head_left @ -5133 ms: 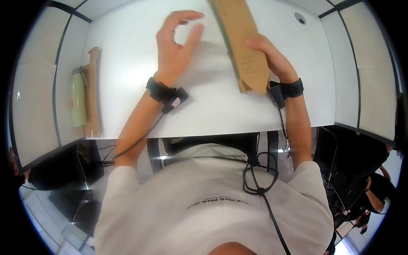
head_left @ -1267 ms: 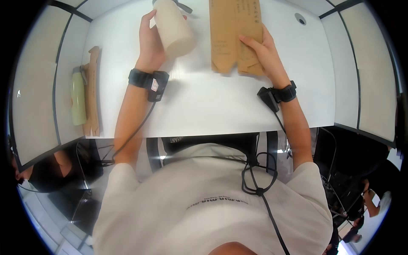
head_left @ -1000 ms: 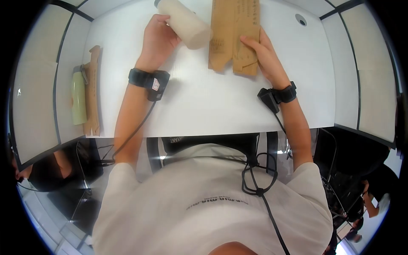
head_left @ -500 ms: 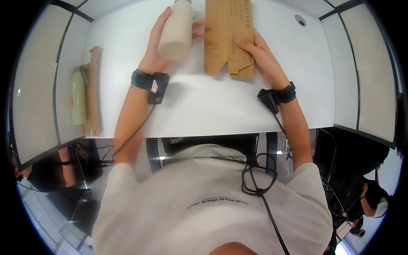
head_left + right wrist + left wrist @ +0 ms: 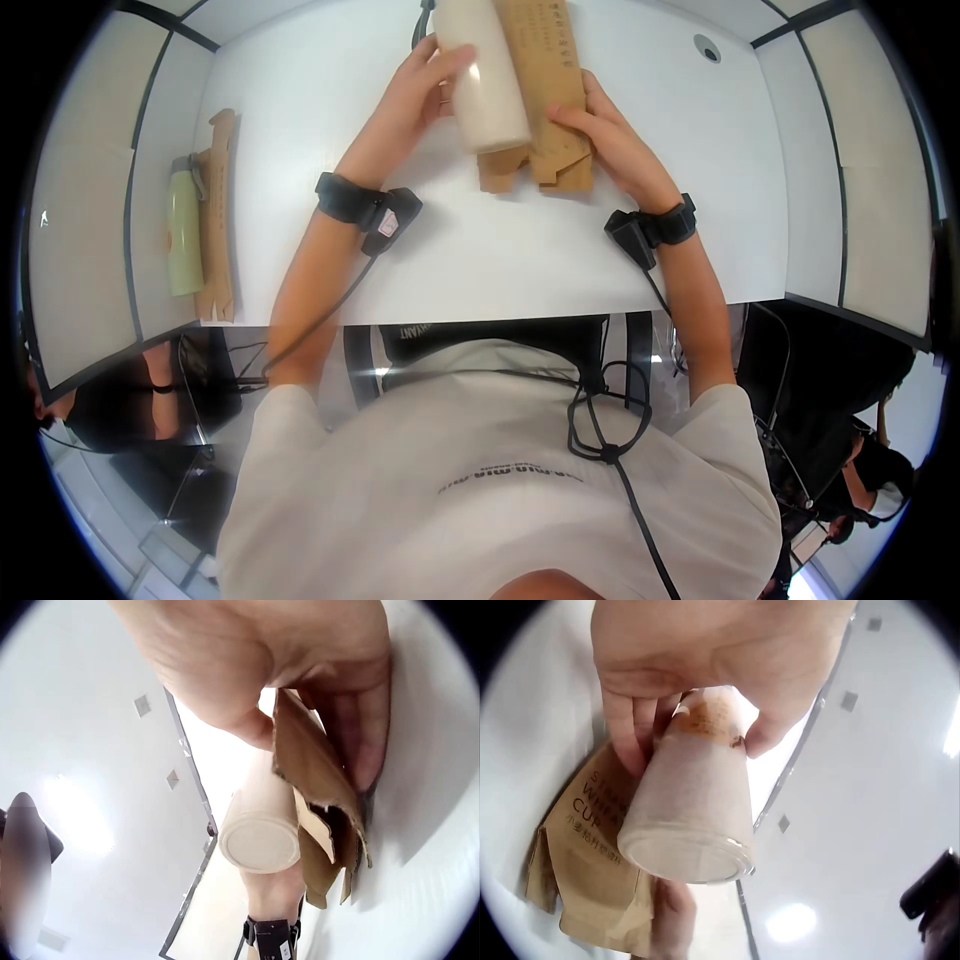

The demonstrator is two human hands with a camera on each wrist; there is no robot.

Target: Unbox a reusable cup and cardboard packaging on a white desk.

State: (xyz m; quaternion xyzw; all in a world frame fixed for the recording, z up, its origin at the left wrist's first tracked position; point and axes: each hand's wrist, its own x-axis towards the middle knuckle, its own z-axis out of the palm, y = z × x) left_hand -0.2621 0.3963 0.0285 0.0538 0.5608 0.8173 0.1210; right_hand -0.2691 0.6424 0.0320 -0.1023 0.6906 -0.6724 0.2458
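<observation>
My left hand grips a cream bottle round its side, thumb on top, its base tilted toward me. The bottle overlaps the left part of a flattened brown cardboard sleeve. My right hand pinches the sleeve's right edge, thumb on its upper face. In the left wrist view the bottle is held between thumb and fingers, beside the printed sleeve. The right wrist view shows the sleeve between thumb and fingers, its torn end partly open, with the bottle behind.
At the table's left edge a green bottle lies alongside another brown cardboard piece. A round cable hole is at the back right of the white table. Panels stand on both sides; other people are beyond the right one.
The left hand has moved right with the bottle, bringing it over the sleeve, and its thumb now lies on top. The right hand and sleeve have shifted slightly left and toward me.
</observation>
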